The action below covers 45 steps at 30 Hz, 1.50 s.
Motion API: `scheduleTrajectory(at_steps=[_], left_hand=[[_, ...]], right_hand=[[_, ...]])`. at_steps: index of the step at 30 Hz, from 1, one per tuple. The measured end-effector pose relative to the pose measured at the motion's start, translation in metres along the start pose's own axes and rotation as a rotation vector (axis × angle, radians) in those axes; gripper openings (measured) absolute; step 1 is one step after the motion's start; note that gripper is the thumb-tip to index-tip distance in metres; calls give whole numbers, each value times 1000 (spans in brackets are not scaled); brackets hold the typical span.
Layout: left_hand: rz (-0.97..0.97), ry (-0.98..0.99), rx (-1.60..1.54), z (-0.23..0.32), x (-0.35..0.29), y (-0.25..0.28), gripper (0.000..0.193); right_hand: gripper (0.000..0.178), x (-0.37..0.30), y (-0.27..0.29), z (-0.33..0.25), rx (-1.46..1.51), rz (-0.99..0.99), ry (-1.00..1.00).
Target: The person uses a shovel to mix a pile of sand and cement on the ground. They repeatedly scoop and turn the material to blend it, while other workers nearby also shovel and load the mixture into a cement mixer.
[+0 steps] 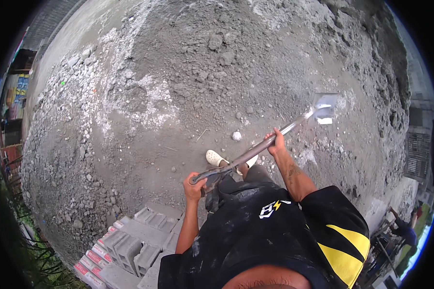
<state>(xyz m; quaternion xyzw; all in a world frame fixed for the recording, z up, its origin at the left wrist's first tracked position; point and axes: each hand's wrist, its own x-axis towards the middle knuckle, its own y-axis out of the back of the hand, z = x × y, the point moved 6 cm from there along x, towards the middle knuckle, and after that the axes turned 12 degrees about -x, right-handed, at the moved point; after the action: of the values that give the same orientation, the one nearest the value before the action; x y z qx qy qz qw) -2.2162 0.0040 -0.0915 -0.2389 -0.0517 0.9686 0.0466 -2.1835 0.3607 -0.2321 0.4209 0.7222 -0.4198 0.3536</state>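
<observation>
A long-handled shovel (250, 153) slants across in front of my body, its flat metal blade (326, 103) out to the right over the grey ground. My left hand (194, 187) is closed around the grip at the handle's end, near my waist. Farther along the shaft, toward the blade, my right hand (276, 143) wraps round it. The blade lies by a patch of pale powder on the right; I cannot make out whether it carries any material. Beyond the shaft spreads a loose heap of grey sand and clods (212, 62).
Hollow concrete blocks (125, 245) and printed bags (94, 260) are stacked at the lower left. Gravel (79, 159) covers the left side. A pale stone (237, 136) lies ahead of my cream clogs (215, 158). Another person (405, 230) is at the far right.
</observation>
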Motion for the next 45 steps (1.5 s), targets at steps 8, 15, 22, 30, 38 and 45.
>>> scheduleTrajectory(at_steps=[8,15,22,30,38,45], left_hand=[[673,116,-623,-98,-57,68,22],[1317,352,-441,-201,-175,120,19],[1667,652,-377,-278,-207,205,14],[1437,236,-500,-331,71,115,16],[1254,93,-359,-283,52,118,19],[846,-154,28,-140,94,201,16]], right_hand=[[16,106,-140,99,-729,-92,74],[14,143,-38,365,-1195,-104,-374],[28,160,7,486,-1267,-184,-541],[13,379,-170,375,-1216,-228,-265],[9,344,-174,336,-1060,-284,-284],[5,253,-203,273,-473,-223,-303]])
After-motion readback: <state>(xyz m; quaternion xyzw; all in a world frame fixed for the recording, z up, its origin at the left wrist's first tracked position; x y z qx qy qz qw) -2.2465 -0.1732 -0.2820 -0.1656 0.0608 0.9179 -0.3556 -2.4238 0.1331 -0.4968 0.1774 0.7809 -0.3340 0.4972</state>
